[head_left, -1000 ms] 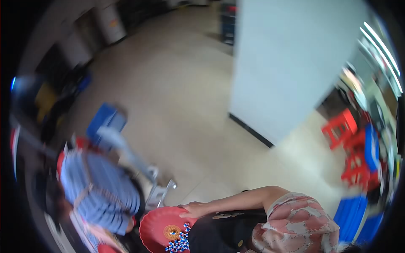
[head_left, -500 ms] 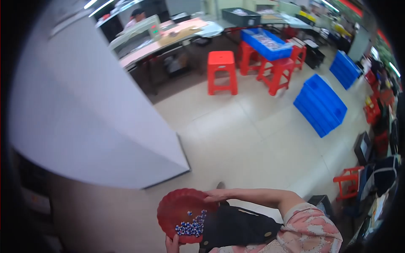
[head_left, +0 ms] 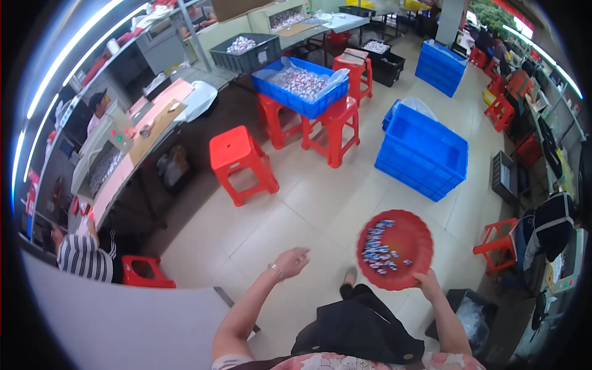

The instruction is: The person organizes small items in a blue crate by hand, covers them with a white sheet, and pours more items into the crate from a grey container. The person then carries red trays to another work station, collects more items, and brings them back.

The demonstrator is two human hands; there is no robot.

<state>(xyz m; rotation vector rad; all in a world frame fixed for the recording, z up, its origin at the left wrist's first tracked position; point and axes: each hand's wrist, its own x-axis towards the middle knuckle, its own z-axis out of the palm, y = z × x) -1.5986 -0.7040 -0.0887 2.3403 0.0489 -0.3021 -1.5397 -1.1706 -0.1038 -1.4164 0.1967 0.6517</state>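
My right hand [head_left: 427, 282] grips the lower right rim of a red, scalloped-edge bowl [head_left: 414, 237]. Small shiny blue and white beads [head_left: 376, 250] lie gathered mostly along the left side of the bowl's inside. Away from the bowl, my left hand [head_left: 291, 262] hangs over the floor with its fingers loosely apart and nothing in it. A bracelet circles that wrist.
Ahead stand a red stool [head_left: 237, 157], a blue crate of small pieces [head_left: 302, 71] resting on stools, and stacked blue crates [head_left: 425, 157]. A white pillar [head_left: 142, 320] is at lower left. A dark bin [head_left: 472, 317] stands by my right arm. Seated people work along both sides.
My left hand has let go of the bowl and now hangs apart from it. The bowl has moved right in my right hand. The view has turned and advanced past the pillar.
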